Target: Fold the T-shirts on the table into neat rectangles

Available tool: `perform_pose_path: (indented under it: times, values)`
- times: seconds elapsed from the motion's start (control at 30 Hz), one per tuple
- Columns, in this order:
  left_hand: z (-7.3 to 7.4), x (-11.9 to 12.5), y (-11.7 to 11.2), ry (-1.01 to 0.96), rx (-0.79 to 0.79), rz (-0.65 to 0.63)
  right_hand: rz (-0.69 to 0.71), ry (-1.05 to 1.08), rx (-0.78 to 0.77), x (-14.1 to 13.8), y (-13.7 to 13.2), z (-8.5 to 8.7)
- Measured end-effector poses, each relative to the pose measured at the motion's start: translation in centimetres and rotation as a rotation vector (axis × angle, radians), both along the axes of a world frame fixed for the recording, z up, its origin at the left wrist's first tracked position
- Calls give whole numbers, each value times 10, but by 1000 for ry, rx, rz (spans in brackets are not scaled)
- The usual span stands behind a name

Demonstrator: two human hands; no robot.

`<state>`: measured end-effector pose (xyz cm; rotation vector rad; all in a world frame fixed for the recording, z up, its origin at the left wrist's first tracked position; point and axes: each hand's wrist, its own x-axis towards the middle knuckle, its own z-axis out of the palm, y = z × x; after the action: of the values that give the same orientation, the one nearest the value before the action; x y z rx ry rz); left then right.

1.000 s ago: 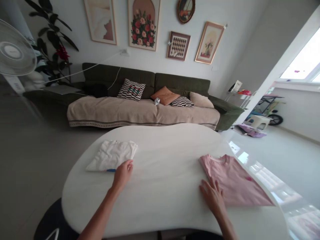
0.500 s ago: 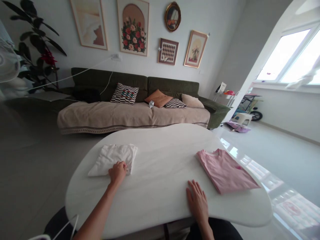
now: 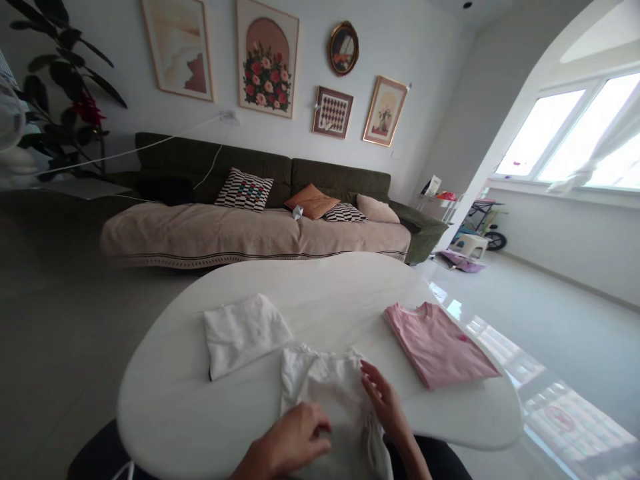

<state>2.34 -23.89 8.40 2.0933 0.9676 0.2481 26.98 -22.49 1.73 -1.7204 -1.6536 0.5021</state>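
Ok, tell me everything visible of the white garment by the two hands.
The white garment is soft-looking cloth with a gathered far edge and folds along its right side. It lies on the near part of the table, its near end cut off by the picture. The right hand is at its right edge; the left hand is over its left side, contact unclear.

We record one sofa. On it we count: throw, orange cushion, checked cushion, pale cushion. Above it: rose picture, oval frame. At its left end: plant. Beyond its right end: stool, wheel, window.
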Motion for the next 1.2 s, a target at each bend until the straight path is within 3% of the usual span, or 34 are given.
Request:
perform_pose_path:
  times: [0.07, 0.13, 0.33, 0.47, 0.57, 0.7, 0.77, 0.83, 0.87, 0.93, 1.0, 1.1, 1.2]
  values:
    - [-8, -4, 15, -12, 146, 164, 70, 17, -13, -6, 0, 9]
    - [-14, -6, 32, 18, 220, 230, 122, -2, -23, -12, -1, 16]
    - [-20, -8, 50, 73, 259, 272, 225, -156, -74, -19, -23, 30]
    - [-4, -15, 56, 26, 291, 242, 255, -258, -63, -18, -30, 55]
    - [36, -14, 81, -54, 382, 291, 239, -280, 20, -17, 0, 107]
    - [129, -1, 122, -233, 641, 541, 87, -282, 252, -20, 65, 210]
    - [175, 2, 126, -336, 769, 610, 13, -274, 377, -24, 80, 255]
    - [204, -1, 114, -502, 945, 604, -81, -279, 600, -27, 75, 280]
    - [209, -4, 103, -573, 1010, 583, -109, -291, 732, -28, 67, 282]
    - [199, -12, 77, -624, 1020, 529, -95, -339, 955, -26, 45, 265]
    - [166, -22, 57, -510, 845, 482, 15, -398, 973, -19, 24, 223]
    - [91, -40, 47, -185, 564, 367, 111, -458, 815, -9, -1, 135]
    - [16, -55, 58, 119, 484, 522, 206, -484, 567, -8, -22, 53]
